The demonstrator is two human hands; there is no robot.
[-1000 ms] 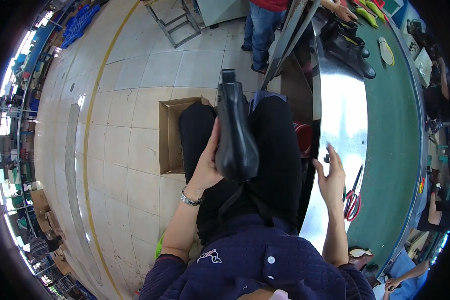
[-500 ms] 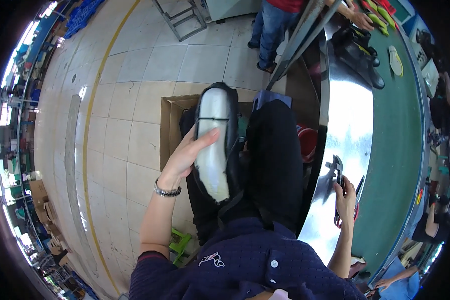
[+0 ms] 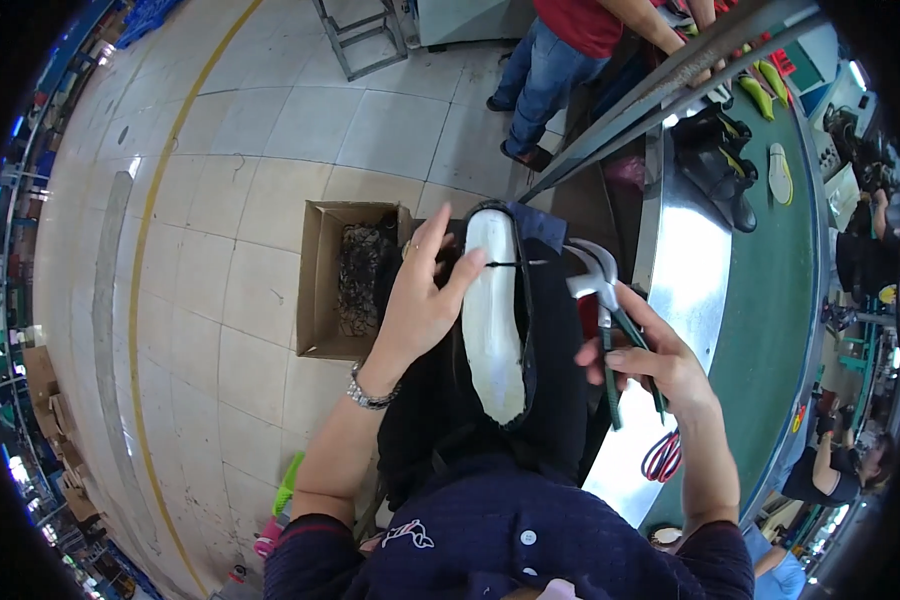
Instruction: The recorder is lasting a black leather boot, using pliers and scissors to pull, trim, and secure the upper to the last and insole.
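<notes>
A dark shoe (image 3: 525, 375) lies sole up across my thighs, toe pointing away from me. Its pale sole face (image 3: 492, 340) shows, and a thin black cord (image 3: 507, 264) crosses it near the front. Beside the shoe's left edge is my left hand (image 3: 422, 305), fingers spread and thumb on the sole by the cord's end. On the right, my right hand (image 3: 660, 365) grips green-handled pincers (image 3: 600, 290). Their curved metal jaws are apart and point toward the cord, whose loose end reaches out past the shoe's right edge.
At left stands an open cardboard box (image 3: 315, 290) with dark scraps inside. Red-handled scissors (image 3: 662, 456) lie on the metal table edge (image 3: 685, 260), alongside a green belt (image 3: 770, 330). Black shoes (image 3: 715, 165) and a slanted metal post (image 3: 660, 85) are ahead, near a co-worker (image 3: 550, 80).
My right hand has lifted the pincers off the metal table and brought them to the shoe's right side. The shoe sits farther right in view; my left hand has shifted to its edge, fingers spread.
</notes>
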